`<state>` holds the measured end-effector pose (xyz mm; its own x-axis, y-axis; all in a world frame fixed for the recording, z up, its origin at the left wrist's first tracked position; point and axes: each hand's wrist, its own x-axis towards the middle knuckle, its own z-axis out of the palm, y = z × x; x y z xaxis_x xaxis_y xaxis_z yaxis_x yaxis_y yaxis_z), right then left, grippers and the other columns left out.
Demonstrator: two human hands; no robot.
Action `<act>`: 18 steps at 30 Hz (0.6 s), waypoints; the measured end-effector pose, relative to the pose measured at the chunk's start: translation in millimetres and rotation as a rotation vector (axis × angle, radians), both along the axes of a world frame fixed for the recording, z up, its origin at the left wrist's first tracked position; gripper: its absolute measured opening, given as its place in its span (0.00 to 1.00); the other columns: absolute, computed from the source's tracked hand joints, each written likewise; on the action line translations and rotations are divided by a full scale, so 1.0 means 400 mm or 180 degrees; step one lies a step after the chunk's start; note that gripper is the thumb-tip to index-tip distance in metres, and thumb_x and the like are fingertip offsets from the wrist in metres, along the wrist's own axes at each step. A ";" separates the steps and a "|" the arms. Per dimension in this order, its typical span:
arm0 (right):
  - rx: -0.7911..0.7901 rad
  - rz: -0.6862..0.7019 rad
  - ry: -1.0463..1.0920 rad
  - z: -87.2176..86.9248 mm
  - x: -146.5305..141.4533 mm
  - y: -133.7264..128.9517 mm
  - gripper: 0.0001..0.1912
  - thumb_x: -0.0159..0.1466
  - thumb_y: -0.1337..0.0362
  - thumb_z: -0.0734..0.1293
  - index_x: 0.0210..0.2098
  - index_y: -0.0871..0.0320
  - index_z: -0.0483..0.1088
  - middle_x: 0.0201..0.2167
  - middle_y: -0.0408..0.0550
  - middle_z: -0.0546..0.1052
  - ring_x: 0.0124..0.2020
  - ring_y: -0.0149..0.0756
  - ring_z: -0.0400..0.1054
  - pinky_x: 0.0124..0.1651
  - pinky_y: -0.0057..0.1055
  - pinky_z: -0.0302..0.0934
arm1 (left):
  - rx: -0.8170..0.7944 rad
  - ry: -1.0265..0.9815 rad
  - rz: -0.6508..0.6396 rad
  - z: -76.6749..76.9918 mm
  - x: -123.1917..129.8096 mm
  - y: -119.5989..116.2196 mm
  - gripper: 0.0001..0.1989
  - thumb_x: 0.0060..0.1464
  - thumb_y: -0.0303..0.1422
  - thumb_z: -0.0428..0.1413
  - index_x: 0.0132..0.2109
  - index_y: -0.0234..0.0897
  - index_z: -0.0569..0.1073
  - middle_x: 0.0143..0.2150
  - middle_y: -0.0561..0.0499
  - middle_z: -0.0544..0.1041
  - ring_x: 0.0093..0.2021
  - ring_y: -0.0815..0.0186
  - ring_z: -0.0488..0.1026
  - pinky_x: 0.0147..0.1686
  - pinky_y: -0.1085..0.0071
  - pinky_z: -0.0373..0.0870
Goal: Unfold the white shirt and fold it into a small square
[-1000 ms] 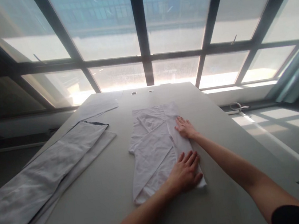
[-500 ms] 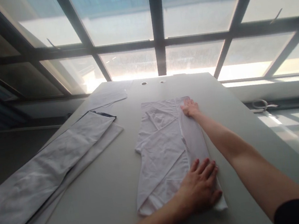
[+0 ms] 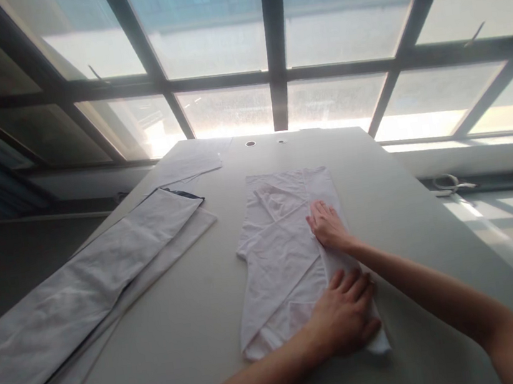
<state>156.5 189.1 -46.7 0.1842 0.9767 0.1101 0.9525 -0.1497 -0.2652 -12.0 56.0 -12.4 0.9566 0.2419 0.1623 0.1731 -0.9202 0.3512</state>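
A white garment [image 3: 281,258], perhaps a shirt or jacket, lies on the table with its right side folded inward as a long strip. Crossing its lower part, my left hand [image 3: 345,312] lies palm down on the near end of that strip, fingers spread a little. Farther up, my right hand [image 3: 327,223] presses flat on the strip's inner edge, its fingers stretched out. Neither hand grips the cloth. Part of the garment's lower right is hidden beneath my left hand and forearm.
Long folded white garments [image 3: 94,289] with a dark edge lie along the left of the white table [image 3: 176,341]. Another flat white cloth [image 3: 190,160] is at the far left corner. Beyond stand large framed windows [image 3: 227,111]. A coiled pale strip [image 3: 447,182] sits by the right wall.
My right hand has slid toward me along the folded strip, from the garment's far edge to its middle. My left hand stays at the near end.
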 end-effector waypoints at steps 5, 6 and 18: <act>-0.0154 0.0049 -0.0070 0.008 -0.056 -0.056 0.37 0.75 0.51 0.51 0.75 0.71 0.51 0.76 0.64 0.50 0.77 0.50 0.39 0.75 0.51 0.35 | -0.0020 -0.0051 0.0014 -0.009 0.002 0.003 0.33 0.70 0.48 0.48 0.72 0.31 0.62 0.71 0.38 0.66 0.74 0.50 0.56 0.74 0.53 0.48; -0.0196 0.0034 -0.0066 0.013 -0.057 -0.049 0.38 0.75 0.51 0.52 0.75 0.71 0.50 0.77 0.63 0.49 0.77 0.50 0.39 0.75 0.52 0.35 | -0.0009 -0.0048 0.0008 -0.012 0.002 0.003 0.33 0.70 0.48 0.48 0.72 0.30 0.62 0.72 0.37 0.66 0.74 0.50 0.56 0.74 0.52 0.48; -0.0288 -0.0441 -0.0299 0.012 0.065 0.125 0.36 0.76 0.53 0.47 0.75 0.70 0.49 0.78 0.62 0.46 0.78 0.46 0.37 0.75 0.47 0.34 | 0.0063 -0.0073 -0.0123 -0.031 -0.003 -0.004 0.31 0.72 0.47 0.45 0.73 0.32 0.61 0.74 0.41 0.62 0.74 0.52 0.56 0.72 0.51 0.53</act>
